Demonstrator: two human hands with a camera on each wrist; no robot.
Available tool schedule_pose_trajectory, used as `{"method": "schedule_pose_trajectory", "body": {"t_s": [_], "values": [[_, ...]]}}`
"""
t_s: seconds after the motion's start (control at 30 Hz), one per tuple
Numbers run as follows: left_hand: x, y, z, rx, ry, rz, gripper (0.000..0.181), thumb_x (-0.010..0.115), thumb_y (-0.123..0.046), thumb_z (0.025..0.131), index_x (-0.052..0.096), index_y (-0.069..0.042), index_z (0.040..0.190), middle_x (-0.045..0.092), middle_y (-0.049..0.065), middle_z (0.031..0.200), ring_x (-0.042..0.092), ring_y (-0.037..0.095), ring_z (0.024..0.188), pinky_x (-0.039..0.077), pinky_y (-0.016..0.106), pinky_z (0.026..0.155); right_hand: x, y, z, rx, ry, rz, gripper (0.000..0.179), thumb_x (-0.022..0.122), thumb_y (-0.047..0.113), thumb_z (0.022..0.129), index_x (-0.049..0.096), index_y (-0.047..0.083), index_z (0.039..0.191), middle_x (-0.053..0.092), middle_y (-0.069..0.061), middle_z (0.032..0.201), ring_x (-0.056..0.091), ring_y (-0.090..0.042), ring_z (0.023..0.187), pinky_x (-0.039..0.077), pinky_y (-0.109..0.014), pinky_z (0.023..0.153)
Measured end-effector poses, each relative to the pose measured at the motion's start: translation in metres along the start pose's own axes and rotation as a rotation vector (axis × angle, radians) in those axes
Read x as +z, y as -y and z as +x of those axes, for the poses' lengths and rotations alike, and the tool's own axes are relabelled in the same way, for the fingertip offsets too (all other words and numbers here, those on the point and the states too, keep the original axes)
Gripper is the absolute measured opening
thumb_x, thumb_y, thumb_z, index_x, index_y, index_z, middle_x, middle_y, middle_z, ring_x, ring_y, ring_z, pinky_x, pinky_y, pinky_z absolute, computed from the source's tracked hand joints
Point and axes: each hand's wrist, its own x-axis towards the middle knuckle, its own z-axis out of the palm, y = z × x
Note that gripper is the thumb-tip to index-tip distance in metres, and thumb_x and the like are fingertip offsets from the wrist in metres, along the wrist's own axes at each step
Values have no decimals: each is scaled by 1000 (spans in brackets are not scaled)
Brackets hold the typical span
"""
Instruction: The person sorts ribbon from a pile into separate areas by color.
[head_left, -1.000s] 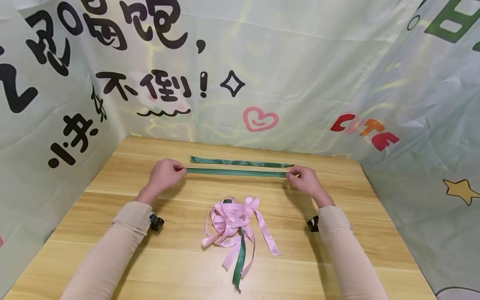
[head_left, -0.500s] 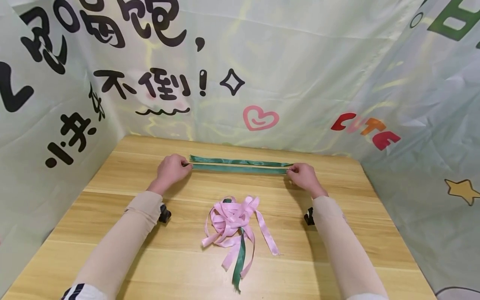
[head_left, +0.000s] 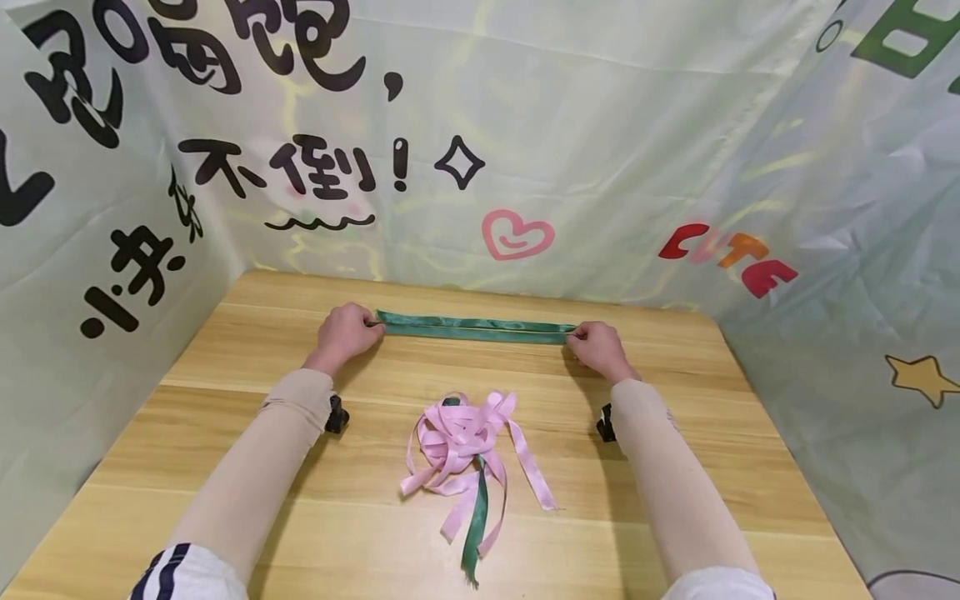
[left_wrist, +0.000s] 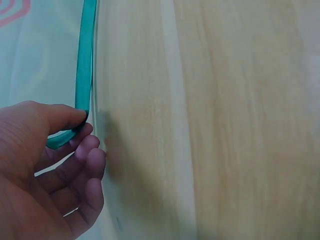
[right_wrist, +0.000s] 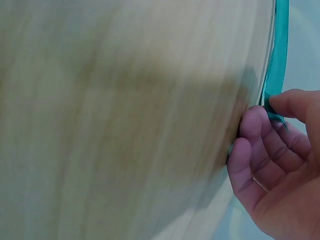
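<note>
A green ribbon [head_left: 480,333] is stretched straight between both hands near the back of the table. My left hand [head_left: 347,335] pinches its left end between thumb and fingers; in the left wrist view a short tail of the ribbon [left_wrist: 84,65] bends past the fingertips. At the other end my right hand [head_left: 597,345] pinches it, and a frayed tip of the ribbon [right_wrist: 278,65] pokes out below the thumb in the right wrist view. Just behind it, almost edge to edge, lies a second green ribbon strip [head_left: 450,321].
A loose tangle of pink ribbon [head_left: 457,437] lies mid-table between the forearms. A green ribbon tail [head_left: 476,525] sticks out of it toward the front. The wooden table [head_left: 225,433] meets a printed cloth backdrop [head_left: 600,150] at the back and sides.
Both hands have moved the held green ribbon away from the body, closing the gap to the strip behind it. The left hand has also shifted a little right. The pink tangle stays put.
</note>
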Motion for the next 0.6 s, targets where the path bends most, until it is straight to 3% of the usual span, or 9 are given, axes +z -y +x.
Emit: {"method": "schedule_pose_trajectory", "body": {"t_s": [0.23,0.43,0.5,0.6], "values": [[1,-2,3,-12,-10,3,54,69,-29,100,37,-19,57,24,-6,53,25,13,51,21,28,53,3,4,3,57,-12,-44,26,56,21,104,71,1,106,69,-9,80,56,-18,64,43,-32,62],[2,-6,3,-29,-2,8,53,68,-29,101,37,-19,59,24,-6,56,26,14,54,22,30,55,4,7,2,122,-30,-83,32,55,25,103,71,1,117,72,-19,108,59,-27,83,45,-36,70],[3,-6,2,-40,-6,13,47,69,-30,100,46,-17,62,35,-4,58,34,16,57,27,31,57,4,8,1,134,-28,-70,36,55,27,104,67,0,125,71,-21,115,61,-28,88,47,-37,72],[2,-3,1,-49,-20,15,28,69,-32,100,68,-12,81,65,5,76,57,23,70,43,36,64,2,7,-1,140,-25,-16,41,54,27,105,61,0,135,71,-22,112,67,-28,84,50,-37,71]]}}
